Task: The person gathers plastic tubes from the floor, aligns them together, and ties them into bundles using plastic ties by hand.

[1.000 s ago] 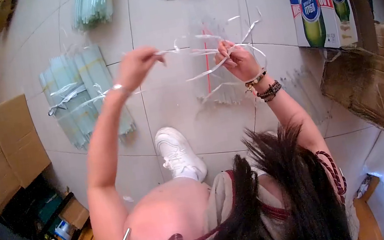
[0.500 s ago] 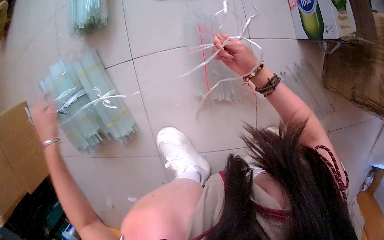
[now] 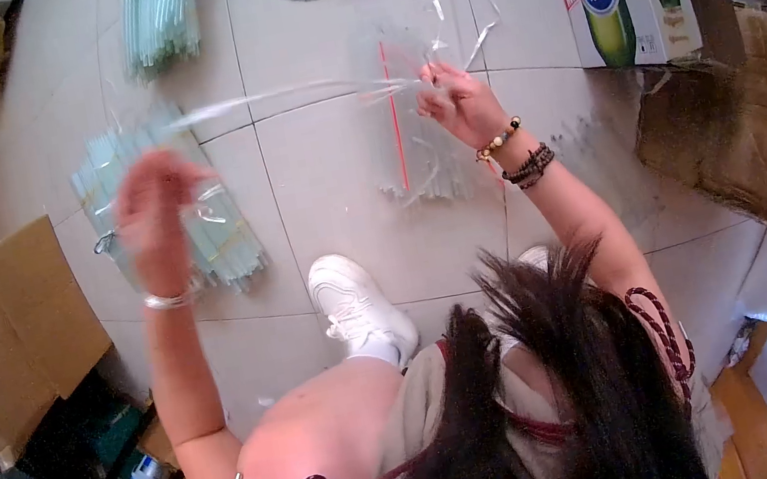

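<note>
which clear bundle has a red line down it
The middle bundle, nearest the right hand; the left bundles, by the left hand, and the top bundle show no red.

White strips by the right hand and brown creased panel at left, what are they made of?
Thin white strips: likely glossy plastic, given their bright highlights, though blur leaves it open. Brown creased panel: apparently matte cardboard, by its dull tan faces and straight fold.
</note>
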Demonstrator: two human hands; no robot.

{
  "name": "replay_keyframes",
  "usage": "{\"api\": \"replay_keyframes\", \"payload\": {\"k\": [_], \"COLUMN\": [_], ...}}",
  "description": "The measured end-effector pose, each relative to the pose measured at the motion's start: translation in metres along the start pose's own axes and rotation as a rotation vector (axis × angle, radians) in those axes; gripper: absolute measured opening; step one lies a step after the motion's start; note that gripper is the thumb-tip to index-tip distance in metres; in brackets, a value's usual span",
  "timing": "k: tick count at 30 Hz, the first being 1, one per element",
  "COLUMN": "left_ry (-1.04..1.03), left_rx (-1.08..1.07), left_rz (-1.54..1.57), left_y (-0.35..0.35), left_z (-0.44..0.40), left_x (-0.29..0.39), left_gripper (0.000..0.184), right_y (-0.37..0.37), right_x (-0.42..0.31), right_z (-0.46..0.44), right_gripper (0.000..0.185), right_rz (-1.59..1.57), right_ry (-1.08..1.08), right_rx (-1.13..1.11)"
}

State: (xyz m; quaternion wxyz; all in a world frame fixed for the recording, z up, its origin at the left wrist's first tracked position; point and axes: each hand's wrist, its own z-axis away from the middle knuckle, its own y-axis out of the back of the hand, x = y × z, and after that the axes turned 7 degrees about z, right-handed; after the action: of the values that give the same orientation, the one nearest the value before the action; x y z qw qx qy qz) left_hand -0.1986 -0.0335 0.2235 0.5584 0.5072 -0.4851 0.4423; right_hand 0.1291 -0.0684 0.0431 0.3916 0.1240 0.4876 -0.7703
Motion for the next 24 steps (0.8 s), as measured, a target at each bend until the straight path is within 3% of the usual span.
{"api": "replay_keyframes", "payload": {"k": [1, 2, 4, 6, 8, 11, 12, 13, 14, 15, 16, 18, 19, 24], "left_ry": [-0.144, -0.071, -0.152, -0.202, -0.154, 0.235, 0.536, 0.673, 0.683, 0.249, -0.230, -0.264, -0.147, -0.277], "left_rx": [0.081, 0.079, 0.354, 0.920, 1.472, 1.359, 1.112, 0.764, 0.416, 0.407, 0.181, -0.113, -0.207, -0.297], "left_rz": [0.042, 0.194, 0.448, 0.082, 0.004, -0.136, -0.828, -1.200, -1.567, -1.431, -1.116, -0.941, -0.806, -0.523], "left_y": [0.018, 0.069, 0.181, 0.284, 0.393, 0.449, 0.440, 0.344, 0.236, 0.194, 0.108, 0.007, -0.038, -0.150], "left_z": [-0.008, -0.016, -0.025, -0.026, -0.011, 0.019, 0.018, 0.010, 0.000, 0.010, 0.010, 0.015, 0.017, 0.006], "left_x": [0.014, 0.022, 0.005, -0.011, -0.044, -0.102, -0.126, -0.097, -0.063, -0.091, -0.073, -0.083, -0.086, -0.125], "left_gripper": [0.021, 0.022, 0.018, 0.020, 0.032, 0.052, 0.056, 0.058, 0.062, 0.045, 0.026, 0.025, 0.029, 0.029], "right_y": [0.005, 0.015, 0.020, 0.017, 0.018, 0.013, 0.011, 0.009, 0.007, 0.006, 0.003, -0.003, -0.004, 0.003], "right_x": [0.003, 0.008, 0.011, 0.009, 0.011, 0.009, 0.006, 0.005, 0.004, 0.003, 0.002, -0.002, -0.003, -0.001], "right_z": [-0.002, -0.008, -0.011, -0.010, -0.011, -0.009, -0.007, -0.006, -0.006, -0.005, -0.003, 0.000, 0.000, -0.002], "right_gripper": [0.009, 0.010, 0.011, 0.011, 0.011, 0.009, 0.009, 0.009, 0.009, 0.009, 0.009, 0.011, 0.011, 0.017], "right_rz": [-0.012, -0.022, -0.030, -0.028, -0.048, -0.027, -0.008, 0.016, 0.039, 0.060, 0.111, 0.213, 0.230, 0.300], "right_ry": [0.021, 0.043, 0.070, 0.085, 0.085, 0.062, 0.047, 0.052, 0.055, 0.057, 0.059, 0.068, 0.071, 0.097], "right_rx": [-0.068, -0.135, -0.223, -0.263, -0.285, -0.258, -0.240, -0.239, -0.238, -0.240, -0.223, -0.193, -0.179, -0.223]}}
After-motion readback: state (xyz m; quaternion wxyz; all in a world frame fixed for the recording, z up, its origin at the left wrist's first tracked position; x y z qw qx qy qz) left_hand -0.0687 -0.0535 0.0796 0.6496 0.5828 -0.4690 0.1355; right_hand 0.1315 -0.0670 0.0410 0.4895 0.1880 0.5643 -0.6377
